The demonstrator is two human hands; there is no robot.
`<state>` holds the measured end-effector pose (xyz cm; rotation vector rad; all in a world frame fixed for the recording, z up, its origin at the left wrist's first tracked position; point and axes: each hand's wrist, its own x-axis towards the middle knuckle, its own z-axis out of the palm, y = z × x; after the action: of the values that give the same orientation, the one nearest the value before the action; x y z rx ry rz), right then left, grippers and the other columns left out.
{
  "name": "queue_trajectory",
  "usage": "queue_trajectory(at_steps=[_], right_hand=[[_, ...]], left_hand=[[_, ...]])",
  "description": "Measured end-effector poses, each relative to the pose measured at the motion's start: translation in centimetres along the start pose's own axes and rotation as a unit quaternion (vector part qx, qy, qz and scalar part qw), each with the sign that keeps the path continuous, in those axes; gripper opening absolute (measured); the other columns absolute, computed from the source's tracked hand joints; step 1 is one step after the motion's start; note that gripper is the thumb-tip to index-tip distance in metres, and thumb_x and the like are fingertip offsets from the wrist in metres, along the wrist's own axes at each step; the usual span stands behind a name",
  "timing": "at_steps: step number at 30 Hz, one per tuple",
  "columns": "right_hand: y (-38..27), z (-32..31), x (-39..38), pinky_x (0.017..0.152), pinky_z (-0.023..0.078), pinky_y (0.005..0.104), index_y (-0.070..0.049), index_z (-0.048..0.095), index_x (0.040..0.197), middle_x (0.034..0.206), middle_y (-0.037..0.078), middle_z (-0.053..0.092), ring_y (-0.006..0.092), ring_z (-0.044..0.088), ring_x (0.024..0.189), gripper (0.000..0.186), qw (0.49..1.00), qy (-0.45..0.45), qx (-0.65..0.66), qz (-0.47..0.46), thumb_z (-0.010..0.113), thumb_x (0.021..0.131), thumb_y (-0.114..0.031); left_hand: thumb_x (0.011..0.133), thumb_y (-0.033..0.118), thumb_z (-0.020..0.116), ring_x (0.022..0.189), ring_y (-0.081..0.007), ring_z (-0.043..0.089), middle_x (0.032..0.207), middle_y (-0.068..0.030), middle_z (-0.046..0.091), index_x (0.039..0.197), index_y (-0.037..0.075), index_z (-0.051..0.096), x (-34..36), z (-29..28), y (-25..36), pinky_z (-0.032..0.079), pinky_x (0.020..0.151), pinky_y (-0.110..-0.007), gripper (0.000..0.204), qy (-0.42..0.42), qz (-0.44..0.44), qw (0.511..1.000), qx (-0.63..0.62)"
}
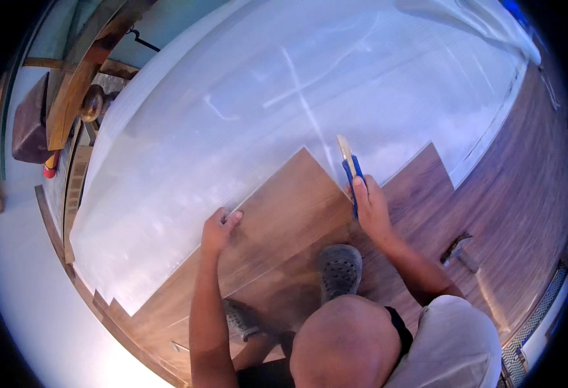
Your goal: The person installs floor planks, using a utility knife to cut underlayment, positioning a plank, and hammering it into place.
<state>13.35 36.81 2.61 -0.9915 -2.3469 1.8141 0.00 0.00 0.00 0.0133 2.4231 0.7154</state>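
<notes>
Within right hand (370, 207), blue cutter (353, 167)

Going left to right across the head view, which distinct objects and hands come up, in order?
Dark brown block → left hand at a plank's edge → blue utility knife in the right hand → hammer.

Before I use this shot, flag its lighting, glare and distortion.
Head view: pale sheen washes parts of the white underlay sheet; head view: the white wall nearly blows out at lower left; head view: fisheye bends straight edges toward the black rim; head view: the blue utility knife looks reasonably sharp.
</notes>
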Motion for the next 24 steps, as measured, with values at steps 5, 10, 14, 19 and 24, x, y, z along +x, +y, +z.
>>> queue_trajectory(at_steps=[5, 10, 14, 19, 24], right_hand=[[0.5, -0.6, 1.6, 0.072, 0.052, 0.0396, 0.002, 0.06, 0.1, 0.084, 0.017, 0.07, 0.0281, 0.068, 0.077, 0.044, 0.999, 0.001, 0.001, -0.045, 0.046, 0.111, -0.038], [0.7, 2.0, 4.0, 0.069, 0.053, 0.0482, 0.001, 0.058, 0.109, 0.079, 0.019, 0.07, 0.0384, 0.071, 0.076, 0.039, 0.999, -0.001, -0.051, 0.003, 0.05, 0.108, -0.037], [2.2, 3.3, 2.0, 0.07, 0.053, 0.0502, -0.002, 0.058, 0.113, 0.078, 0.021, 0.07, 0.043, 0.07, 0.076, 0.037, 0.99, -0.026, -0.14, 0.024, 0.055, 0.105, -0.037], [2.4, 3.2, 2.3, 0.071, 0.053, 0.0492, -0.002, 0.06, 0.116, 0.08, 0.022, 0.07, 0.0435, 0.07, 0.077, 0.04, 0.994, 0.02, -0.11, 0.019, 0.058, 0.104, -0.04], [3.9, 2.9, 4.2, 0.074, 0.053, 0.0464, -0.001, 0.062, 0.116, 0.085, 0.022, 0.069, 0.0388, 0.07, 0.08, 0.041, 0.981, 0.058, -0.164, -0.088, 0.063, 0.101, -0.039]], left_hand=[[0.095, 0.044, 0.071, 0.068, -0.0164, 0.046, 0.068, -0.0031, 0.053, 0.079, 0.003, 0.059, 1.1, -0.3, -2.4, 0.044, 0.065, -0.037, 0.046, -0.013, -0.01, 0.997, -0.078], [0.097, 0.045, 0.069, 0.067, -0.0154, 0.044, 0.068, -0.0038, 0.051, 0.079, 0.002, 0.058, 7.7, -5.2, -2.2, 0.042, 0.063, -0.036, 0.048, 0.085, 0.041, 0.994, -0.06], [0.097, 0.048, 0.068, 0.071, -0.0166, 0.048, 0.071, -0.0067, 0.056, 0.083, 0.0, 0.061, 11.6, -5.9, -5.8, 0.044, 0.066, -0.037, 0.05, 0.082, 0.046, 0.992, -0.09], [0.097, 0.053, 0.066, 0.071, -0.0213, 0.052, 0.074, -0.0104, 0.059, 0.088, 0.0, 0.063, 12.0, -5.2, -4.7, 0.046, 0.069, -0.04, 0.054, 0.06, 0.033, 0.997, -0.028], [0.098, 0.056, 0.063, 0.069, -0.0277, 0.052, 0.073, -0.0177, 0.059, 0.089, 0.0, 0.062, 9.4, -6.2, -1.1, 0.047, 0.07, -0.042, 0.057, 0.072, 0.052, 0.996, 0.019]])
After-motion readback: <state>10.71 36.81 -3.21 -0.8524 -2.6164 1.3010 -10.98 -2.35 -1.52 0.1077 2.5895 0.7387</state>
